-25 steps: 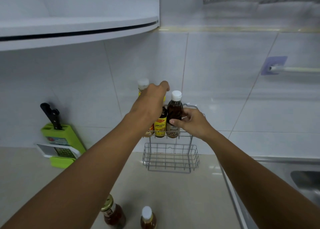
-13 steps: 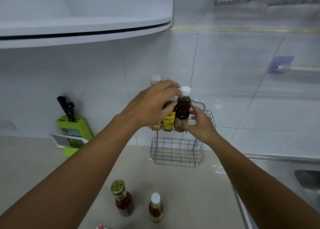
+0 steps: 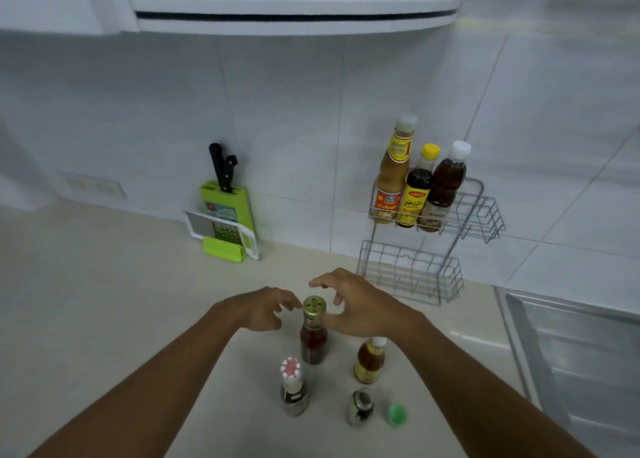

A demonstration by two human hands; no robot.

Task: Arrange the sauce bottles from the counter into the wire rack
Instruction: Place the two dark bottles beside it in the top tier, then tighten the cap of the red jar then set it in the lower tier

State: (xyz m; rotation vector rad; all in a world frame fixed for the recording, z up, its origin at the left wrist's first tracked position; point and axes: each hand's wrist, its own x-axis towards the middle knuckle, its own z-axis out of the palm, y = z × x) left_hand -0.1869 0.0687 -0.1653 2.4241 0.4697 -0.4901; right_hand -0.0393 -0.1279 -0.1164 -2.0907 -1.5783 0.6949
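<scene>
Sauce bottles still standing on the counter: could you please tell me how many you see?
5: gold-capped bottle between both hands, white-capped amber bottle at right, red-and-white-capped bottle nearer, a dark bottle and green-capped one nearest, both blurred.

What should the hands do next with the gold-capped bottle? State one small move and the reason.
Probably close the right hand around the gold-capped bottle: both hands, left hand included, flank its cap open, and the wire rack has free space to the right of its three bottles.

White tiled wall (image 3: 284, 111), beige counter (image 3: 104, 301), possibly a sink (image 3: 571, 353) at right
</scene>
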